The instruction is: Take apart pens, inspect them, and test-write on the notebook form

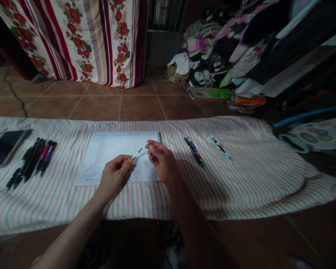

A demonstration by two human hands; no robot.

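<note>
My left hand (116,170) is closed in a pinch on a slim white pen part (136,154), whose thin dark tip points up and to the right. Just right of that tip, my right hand (162,158) has its thumb and fingers pressed together; anything between them is too small to make out. Both hands are above a spiral notepad (100,140) with white printed paper, lying on a striped cloth. To the right of the notepad rest some dark pens (194,152) and a light-coloured pen (220,148).
A phone (5,149) lies at the far left of the striped cloth (145,201). Several black, red and purple pens (30,162) sit beside it. Beyond are a floral curtain (84,41), a tiled floor (100,106) and piled clothes (212,48).
</note>
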